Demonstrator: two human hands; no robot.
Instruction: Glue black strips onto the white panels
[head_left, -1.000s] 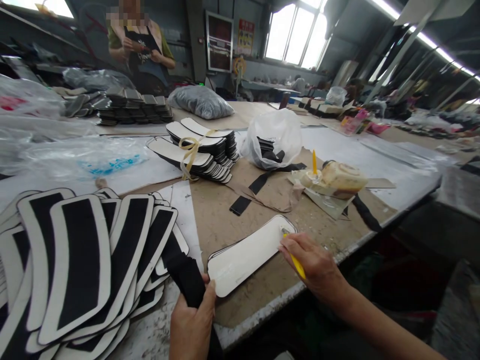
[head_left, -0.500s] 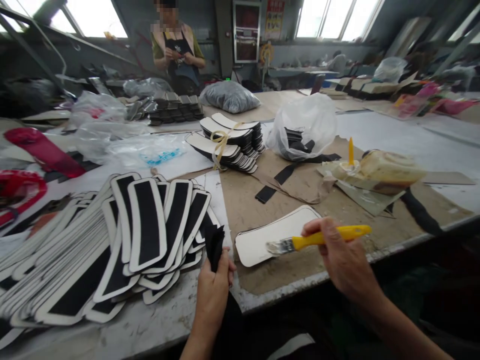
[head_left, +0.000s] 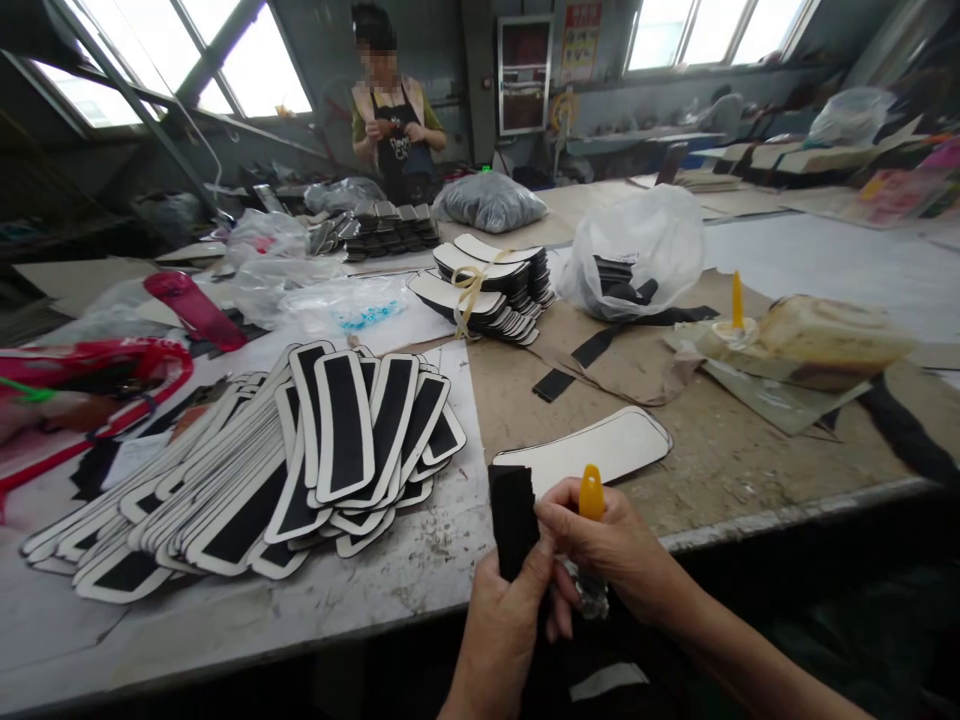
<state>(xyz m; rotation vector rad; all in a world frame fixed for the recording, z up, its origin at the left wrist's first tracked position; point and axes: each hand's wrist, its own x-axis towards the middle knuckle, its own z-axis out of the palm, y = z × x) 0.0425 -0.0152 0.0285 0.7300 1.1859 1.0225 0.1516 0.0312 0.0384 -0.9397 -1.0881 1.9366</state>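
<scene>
My left hand (head_left: 510,600) grips a bundle of black strips (head_left: 513,515) at the table's front edge. Beside it, my right hand (head_left: 611,535) keeps the yellow-handled brush (head_left: 592,492) in its grip, bristles pointing down, while its thumb and forefinger touch the bundle's right edge. Just behind the hands lies a white curved piece (head_left: 600,445) on brown paper, its lower left part covered by the strips and fingers. To the left, many white-edged pieces with black centres (head_left: 343,425) are spread in an overlapping pile.
Tied white pieces (head_left: 480,285) and a clear bag with black strips (head_left: 634,255) stand farther back. A glue-stained container (head_left: 817,340) is at the right, and a red-edged bag (head_left: 172,370) at the left. Across the table stands a person (head_left: 397,130).
The brush has left the white piece and turned bristles down. My right hand has come over to my left hand and the black strips. The camera view has shifted left.
</scene>
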